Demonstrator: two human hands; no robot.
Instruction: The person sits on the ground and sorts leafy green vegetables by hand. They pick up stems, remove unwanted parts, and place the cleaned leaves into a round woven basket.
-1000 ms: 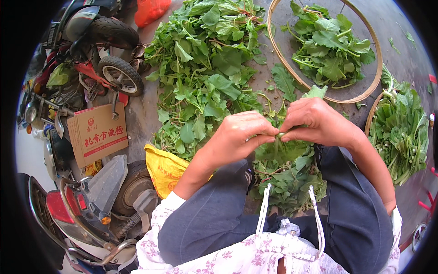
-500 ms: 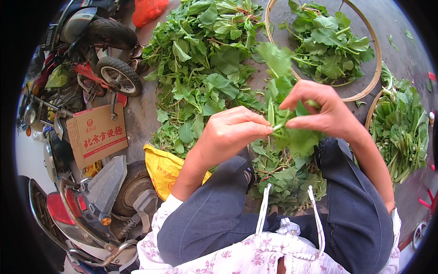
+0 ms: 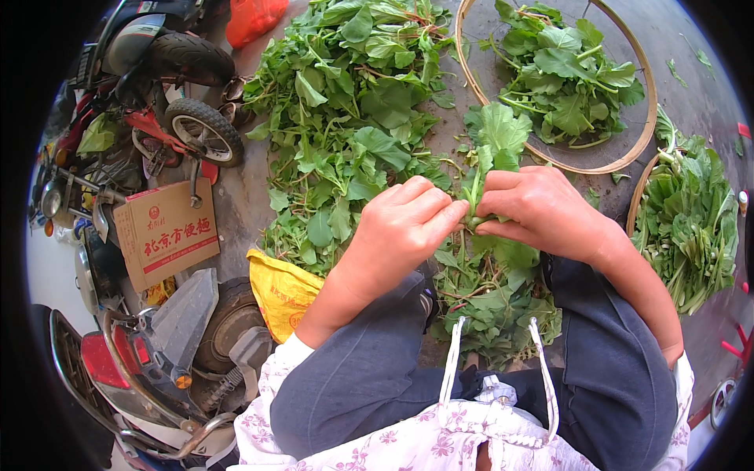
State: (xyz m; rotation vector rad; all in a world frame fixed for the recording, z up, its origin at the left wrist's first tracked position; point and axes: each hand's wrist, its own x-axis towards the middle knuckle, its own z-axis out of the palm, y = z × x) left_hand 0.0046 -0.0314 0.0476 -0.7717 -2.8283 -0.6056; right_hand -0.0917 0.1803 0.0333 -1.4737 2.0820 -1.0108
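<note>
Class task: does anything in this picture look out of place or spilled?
Slightly: a few leaf scraps lie loose on the grey floor, right of the round wooden rim, looking stray because most of the greens are heaped together.

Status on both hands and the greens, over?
Left hand, right hand: both closed on leafy stem. Loose greens below. Nothing seen in the way.

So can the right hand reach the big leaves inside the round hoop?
Probably yes: the big leaves look close beyond the right hand, and only the low hoop rim seems between. But that hand is busy pinching a leafy stalk.
</note>
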